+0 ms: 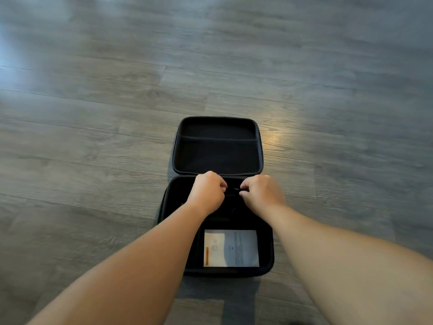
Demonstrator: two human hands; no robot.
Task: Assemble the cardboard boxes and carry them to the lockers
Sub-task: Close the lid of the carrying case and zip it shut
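Observation:
A black zip case lies wide open on the floor, its lid flat on the far side with a mesh pocket inside. In the near half lies a white printed leaflet. My left hand and my right hand are both inside the near half, close to the hinge, fingers curled. Between them they pinch a small dark object that I cannot make out. No cardboard box or locker is in view.
Grey wood-look floor planks spread all round the case. A glare patch shines on the floor to the right of the lid.

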